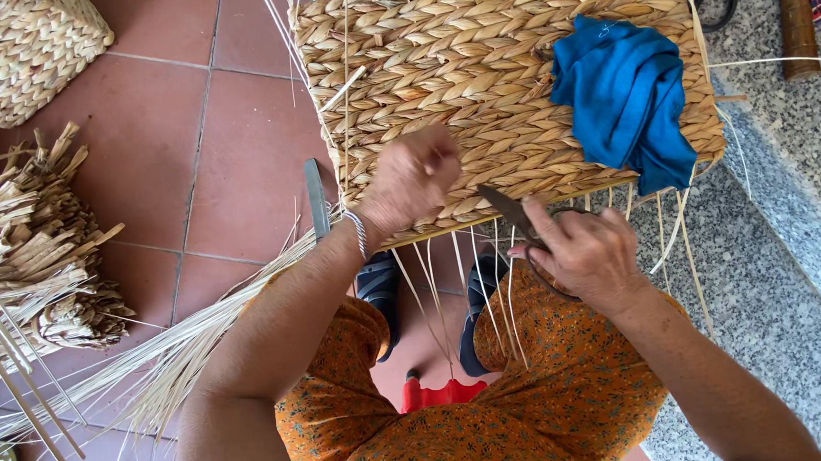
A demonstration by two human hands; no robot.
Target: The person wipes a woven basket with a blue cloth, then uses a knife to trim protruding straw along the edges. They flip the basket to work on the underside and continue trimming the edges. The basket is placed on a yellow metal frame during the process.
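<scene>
Woven mat [477, 74] lies across the person's lap, its near edge within reach, so the left hand [414, 176] pinches a strand while the right hand [590, 253] grips scissors [514, 213] beside it.

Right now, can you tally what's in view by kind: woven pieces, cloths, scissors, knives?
Woven pieces: 2, the big mat and a basket
Blue cloth: 1
Scissors in the right hand: 1
Knife: 1
Total: 5
</scene>
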